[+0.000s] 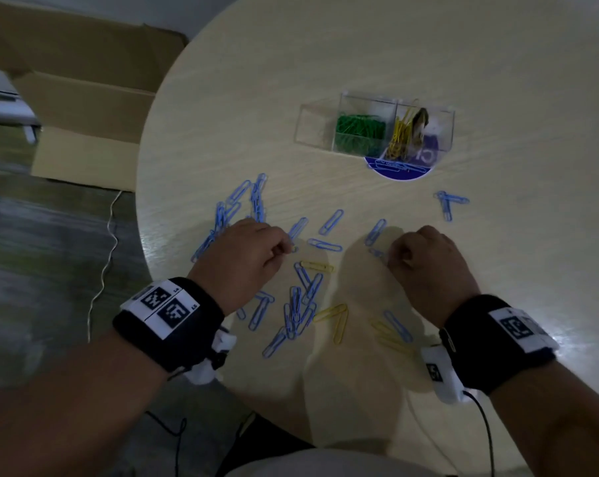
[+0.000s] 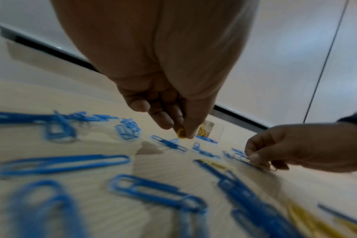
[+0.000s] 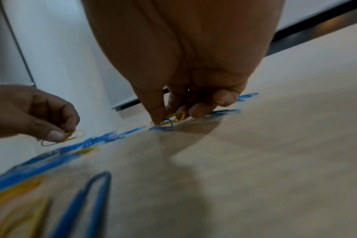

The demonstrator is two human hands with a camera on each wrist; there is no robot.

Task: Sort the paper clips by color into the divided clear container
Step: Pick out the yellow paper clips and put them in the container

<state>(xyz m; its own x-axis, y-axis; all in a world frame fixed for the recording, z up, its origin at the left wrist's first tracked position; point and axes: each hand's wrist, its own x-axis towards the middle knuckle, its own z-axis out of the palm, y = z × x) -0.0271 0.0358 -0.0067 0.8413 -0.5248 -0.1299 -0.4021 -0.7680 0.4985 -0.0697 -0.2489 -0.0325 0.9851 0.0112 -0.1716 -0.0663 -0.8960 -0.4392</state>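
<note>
On the round table stands the divided clear container (image 1: 305, 115). Its middle compartment holds green clips (image 1: 360, 130), its right one yellow clips (image 1: 399, 136), and its left one looks empty. Several blue clips (image 1: 301, 304) and a few yellow clips (image 1: 336, 318) lie scattered in front. My left hand (image 1: 289, 248) pinches a yellow clip (image 2: 181, 133) between thumb and fingers just above the table. My right hand (image 1: 391, 258) holds a yellow clip (image 3: 175, 116) in its curled fingers. Its thumb tip presses down by a blue clip (image 3: 163, 128) on the table.
A blue round sticker (image 1: 401, 170) lies under the container's front. Two blue clips (image 1: 448, 201) lie apart at the right. A cardboard box (image 1: 84, 98) and a white cable (image 1: 107, 256) are on the floor left of the table's edge (image 1: 143, 235).
</note>
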